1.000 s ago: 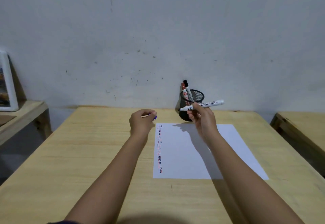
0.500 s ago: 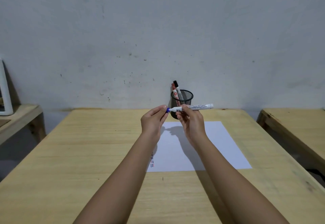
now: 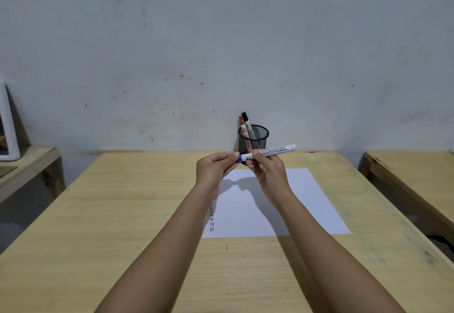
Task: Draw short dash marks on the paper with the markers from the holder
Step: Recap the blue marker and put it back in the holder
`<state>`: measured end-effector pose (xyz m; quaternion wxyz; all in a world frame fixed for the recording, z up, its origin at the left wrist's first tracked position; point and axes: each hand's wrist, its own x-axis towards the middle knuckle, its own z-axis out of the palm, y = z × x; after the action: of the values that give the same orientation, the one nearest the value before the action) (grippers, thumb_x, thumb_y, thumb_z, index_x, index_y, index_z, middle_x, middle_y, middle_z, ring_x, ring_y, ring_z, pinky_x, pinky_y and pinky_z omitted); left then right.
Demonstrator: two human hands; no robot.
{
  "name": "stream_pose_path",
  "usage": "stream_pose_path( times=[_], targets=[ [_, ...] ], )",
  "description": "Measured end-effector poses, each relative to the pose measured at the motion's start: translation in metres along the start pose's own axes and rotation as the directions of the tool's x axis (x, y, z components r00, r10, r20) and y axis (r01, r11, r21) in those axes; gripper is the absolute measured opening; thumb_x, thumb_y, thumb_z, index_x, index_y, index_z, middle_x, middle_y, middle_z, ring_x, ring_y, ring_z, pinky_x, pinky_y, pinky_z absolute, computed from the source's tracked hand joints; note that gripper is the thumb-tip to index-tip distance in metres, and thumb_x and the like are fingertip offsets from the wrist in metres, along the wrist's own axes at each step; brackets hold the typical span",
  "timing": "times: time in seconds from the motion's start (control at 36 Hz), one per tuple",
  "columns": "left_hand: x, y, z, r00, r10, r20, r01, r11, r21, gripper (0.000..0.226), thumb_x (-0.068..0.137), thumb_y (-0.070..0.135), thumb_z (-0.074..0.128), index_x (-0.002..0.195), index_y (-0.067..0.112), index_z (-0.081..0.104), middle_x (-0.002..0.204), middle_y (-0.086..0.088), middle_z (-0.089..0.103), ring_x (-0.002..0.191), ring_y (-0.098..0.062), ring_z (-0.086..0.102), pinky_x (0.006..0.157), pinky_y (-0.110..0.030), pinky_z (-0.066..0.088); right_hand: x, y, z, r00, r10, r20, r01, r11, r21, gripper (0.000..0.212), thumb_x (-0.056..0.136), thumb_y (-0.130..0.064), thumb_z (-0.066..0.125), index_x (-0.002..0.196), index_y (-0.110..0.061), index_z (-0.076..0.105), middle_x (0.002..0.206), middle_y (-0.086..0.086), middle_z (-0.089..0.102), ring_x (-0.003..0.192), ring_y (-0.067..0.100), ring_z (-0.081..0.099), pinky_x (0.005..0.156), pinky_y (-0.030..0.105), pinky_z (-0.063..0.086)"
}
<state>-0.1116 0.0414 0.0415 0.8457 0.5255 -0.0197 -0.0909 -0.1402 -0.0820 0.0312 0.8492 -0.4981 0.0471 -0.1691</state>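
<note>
- A white frame (image 3: pixel 7 126) leans against the wall on a side bench at far left.
- Short dash marks (image 3: pixel 211 218) run along the paper's (image 3: pixel 307 202) left edge, on the wooden surface (image 3: pixel 122 214).
- The left hand (image 3: pixel 215 169) pinches the blue cap (image 3: pixel 238 158) at the marker's tip.
- The right hand (image 3: pixel 267 172) grips the white marker (image 3: pixel 270 152), held roughly level above the paper.
- Behind, a black mesh holder (image 3: pixel 254 138) keeps a red marker (image 3: pixel 242 126) and a black marker (image 3: pixel 247 122) upright.

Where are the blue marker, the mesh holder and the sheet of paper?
blue marker (image 3: pixel 272 152), head view, middle of its white barrel.
mesh holder (image 3: pixel 260 134), head view, its black mesh wall near the rim.
sheet of paper (image 3: pixel 312 204), head view, bare white area on the right.
</note>
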Motion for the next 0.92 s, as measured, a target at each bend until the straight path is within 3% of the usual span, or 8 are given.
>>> stream_pose_path(
  times=[0.17,0.31,0.44,0.56,0.64,0.78,0.86,0.92],
  targets=[
    [-0.005,0.004,-0.001,1.0,-0.013,0.011,0.013,0.999,-0.037,0.005,0.076,-0.003,0.07,0.08,-0.001,0.068,0.065,-0.003,0.073,0.065,-0.01,0.071,0.07,-0.014,0.056,0.001,-0.001,0.004,0.999,-0.021,0.039,0.021,1.0,-0.014,0.012,0.091,-0.006,0.057,0.078,-0.006,0.057,0.058,-0.001,0.059,0.053,0.008,0.056,0.068,0.02,0.055],
    [-0.005,0.012,-0.01,1.0,0.017,0.012,-0.017,0.999,0.035,0.007,0.076,-0.001,0.071,0.082,0.001,0.069,0.071,-0.003,0.073,0.068,-0.009,0.071,0.069,-0.012,0.055,-0.007,-0.007,-0.003,0.992,0.069,0.11,-0.064,0.997,-0.051,0.007,0.086,-0.003,0.061,0.087,-0.008,0.066,0.079,0.006,0.066,0.07,0.012,0.064,0.069,0.015,0.055],
    [-0.002,0.021,-0.016,0.997,0.07,-0.015,-0.068,0.993,0.101,0.01,0.074,0.002,0.073,0.084,0.002,0.071,0.075,-0.003,0.074,0.071,-0.01,0.071,0.07,-0.012,0.055,-0.011,-0.019,-0.014,0.998,0.061,0.013,-0.062,0.994,0.092,0.01,0.084,0.002,0.061,0.085,-0.007,0.066,0.066,-0.002,0.068,0.062,0.007,0.066,0.066,0.012,0.053],
    [-0.001,0.027,-0.017,0.995,0.099,0.0,-0.098,0.983,0.153,0.009,0.075,0.002,0.073,0.083,0.003,0.071,0.083,-0.009,0.071,0.08,-0.017,0.069,0.072,-0.014,0.056,-0.011,-0.027,-0.026,0.998,0.017,0.064,-0.011,0.996,-0.09,0.01,0.082,0.003,0.063,0.085,-0.005,0.067,0.069,0.001,0.064,0.061,0.008,0.061,0.064,0.013,0.051],
    [0.0,0.031,-0.011,0.991,0.13,-0.023,-0.126,0.983,0.133,0.012,0.074,0.0,0.073,0.086,0.002,0.069,0.083,-0.009,0.07,0.078,-0.017,0.068,0.072,-0.015,0.056,-0.009,-0.03,-0.033,0.993,-0.009,0.122,0.048,0.946,-0.321,0.012,0.076,0.002,0.07,0.08,-0.01,0.07,0.068,0.0,0.066,0.065,0.009,0.06,0.072,0.02,0.048],
    [0.007,0.031,0.001,0.971,0.237,-0.028,-0.22,0.936,0.275,0.018,0.072,0.003,0.076,0.09,0.002,0.07,0.082,-0.011,0.069,0.078,-0.02,0.066,0.072,-0.015,0.056,-0.007,-0.026,-0.032,0.975,0.015,0.221,0.137,0.743,-0.655,0.022,0.074,0.003,0.073,0.077,-0.018,0.066,0.069,0.002,0.059,0.054,0.007,0.052,0.051,0.016,0.043],
    [0.013,0.032,0.012,0.953,0.3,0.05,-0.294,0.866,0.405,0.014,0.071,0.008,0.078,0.085,0.01,0.073,0.081,-0.009,0.072,0.08,-0.019,0.068,0.078,-0.023,0.055,-0.005,-0.023,-0.024,0.958,0.017,0.287,0.218,0.607,-0.765,0.026,0.075,-0.002,0.072,0.079,-0.026,0.062,0.073,-0.002,0.058,0.062,0.009,0.054,0.059,0.012,0.047],
    [0.017,0.034,0.019,0.937,0.33,0.119,-0.347,0.823,0.45,0.011,0.071,0.01,0.078,0.077,0.019,0.073,0.075,-0.003,0.072,0.074,-0.013,0.068,0.081,-0.024,0.054,0.0,-0.023,-0.02,0.948,0.002,0.319,0.267,0.542,-0.797,0.022,0.076,-0.006,0.072,0.085,-0.023,0.061,0.076,-0.002,0.057,0.065,0.01,0.054,0.065,0.011,0.046]
  ],
)
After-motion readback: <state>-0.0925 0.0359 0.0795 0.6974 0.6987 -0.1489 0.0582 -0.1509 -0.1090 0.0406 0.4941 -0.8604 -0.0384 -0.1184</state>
